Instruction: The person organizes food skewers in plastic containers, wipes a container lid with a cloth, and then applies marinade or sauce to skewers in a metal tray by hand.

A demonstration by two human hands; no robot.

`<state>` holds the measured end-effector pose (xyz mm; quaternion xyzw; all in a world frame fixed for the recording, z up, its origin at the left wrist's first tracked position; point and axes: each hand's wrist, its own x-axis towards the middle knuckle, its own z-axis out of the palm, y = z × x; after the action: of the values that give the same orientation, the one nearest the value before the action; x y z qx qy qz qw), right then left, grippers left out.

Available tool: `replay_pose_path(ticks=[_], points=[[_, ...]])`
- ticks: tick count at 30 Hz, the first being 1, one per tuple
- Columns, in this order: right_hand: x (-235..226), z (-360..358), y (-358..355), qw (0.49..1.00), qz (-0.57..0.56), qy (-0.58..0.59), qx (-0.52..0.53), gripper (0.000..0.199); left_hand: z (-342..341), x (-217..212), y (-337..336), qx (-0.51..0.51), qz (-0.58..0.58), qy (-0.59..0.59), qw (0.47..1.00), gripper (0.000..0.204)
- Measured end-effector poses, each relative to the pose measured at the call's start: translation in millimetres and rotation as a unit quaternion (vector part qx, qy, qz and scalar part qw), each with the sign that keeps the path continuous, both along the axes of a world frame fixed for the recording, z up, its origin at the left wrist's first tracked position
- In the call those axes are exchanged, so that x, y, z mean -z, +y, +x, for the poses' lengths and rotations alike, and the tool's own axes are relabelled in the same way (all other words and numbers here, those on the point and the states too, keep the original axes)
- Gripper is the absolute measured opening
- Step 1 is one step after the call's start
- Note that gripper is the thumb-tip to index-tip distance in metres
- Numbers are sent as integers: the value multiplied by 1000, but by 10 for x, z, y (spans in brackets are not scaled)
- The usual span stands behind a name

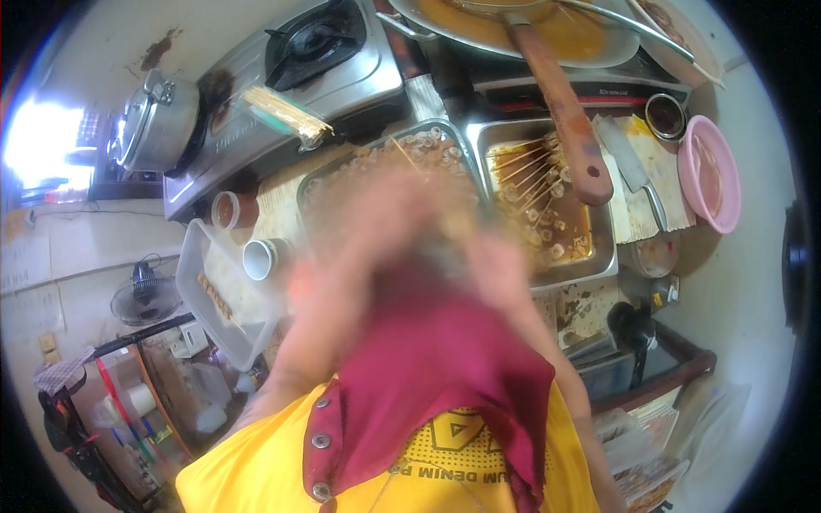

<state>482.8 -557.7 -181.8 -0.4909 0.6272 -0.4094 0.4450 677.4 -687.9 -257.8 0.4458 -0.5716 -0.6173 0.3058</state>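
Both of my hands are smeared by motion over a metal tray (462,145) of pale ring-shaped food pieces (432,141) in brownish sauce. My left hand (385,205) is above the tray's middle, a thin wooden skewer (402,152) showing just beyond its fingers. Lower and to the right, my right hand (496,261) is close to the tray's near right corner. The blur hides the fingers of both hands and anything between them. A second metal tray (603,256) stands to the right, with several loaded skewers (534,175) lying in orange-brown sauce.
A wooden handle (564,111) reaches over the right tray from a wide pan (620,51). Farther right are a knife (633,171) and pink basin (710,175). Leftward are a bundle of sticks (286,113), gas stove (256,128), white cup (259,259) and plastic container (201,291) holding one skewer.
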Motion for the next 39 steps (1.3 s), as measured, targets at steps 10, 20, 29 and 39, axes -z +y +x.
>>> replay_pose_path(ticks=[10, 20, 29, 39], points=[[114, -40, -47, 994, -47, -66, 75, 16, -383, -320, 219, -98, 236, 113, 960, 22], [277, -732, 398, 935, -15, -91, 342, 20, -1482, 127, -19, 207, -232, -212, 926, 22], [265, -950, 816, 914, 72, -80, 392, 20, -2041, 751, 112, 305, -294, -295, 857, 16], [177, -665, 830, 874, 73, -222, 427, 22, -2089, 701, 162, 350, -416, -342, 766, 14]])
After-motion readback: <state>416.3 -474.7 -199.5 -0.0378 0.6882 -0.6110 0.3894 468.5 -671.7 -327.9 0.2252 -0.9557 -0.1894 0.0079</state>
